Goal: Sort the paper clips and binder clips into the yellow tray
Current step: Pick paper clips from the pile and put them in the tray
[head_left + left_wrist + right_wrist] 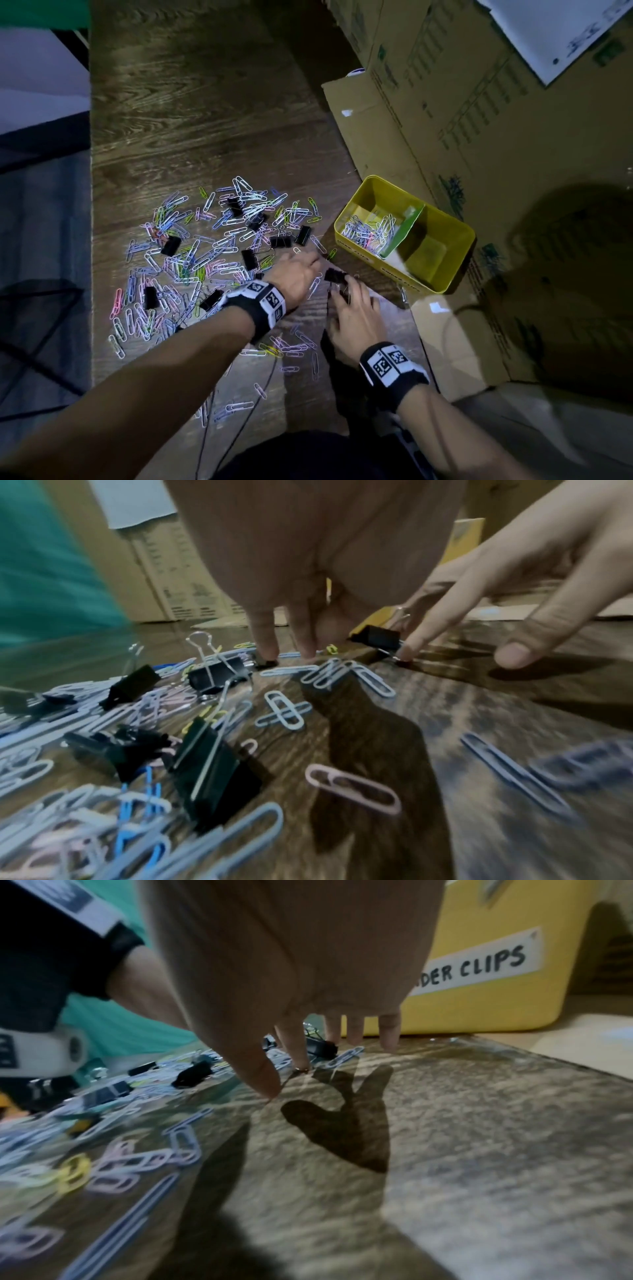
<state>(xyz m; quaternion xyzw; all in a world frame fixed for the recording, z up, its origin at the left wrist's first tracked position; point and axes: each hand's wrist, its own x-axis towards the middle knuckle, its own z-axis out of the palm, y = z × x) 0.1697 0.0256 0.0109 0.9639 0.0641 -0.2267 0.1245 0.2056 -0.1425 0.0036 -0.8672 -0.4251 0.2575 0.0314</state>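
Several coloured paper clips [205, 246] and black binder clips [170, 245] lie scattered on the dark wooden table [205, 120]. The yellow tray [452, 222] stands to the right, split by a green divider [400, 229]; paper clips [370, 229] fill its left compartment. My left hand [313, 262] reaches right, its straight fingers [267, 647] touching the table among paper clips. My right hand [342, 287] hovers with fingers spread; its index fingertip [405, 650] touches the wire handle of one black binder clip [334, 275] [377, 637]. The thumb [267, 1088] stays apart from it.
Large cardboard boxes [479, 137] wall in the right side, and the tray sits on a cardboard flap [359, 120]. The tray's front label [486, 964] reads "…DER CLIPS". The table's left edge [91, 205] drops to the floor. A thin black cable [239, 428] runs near my body.
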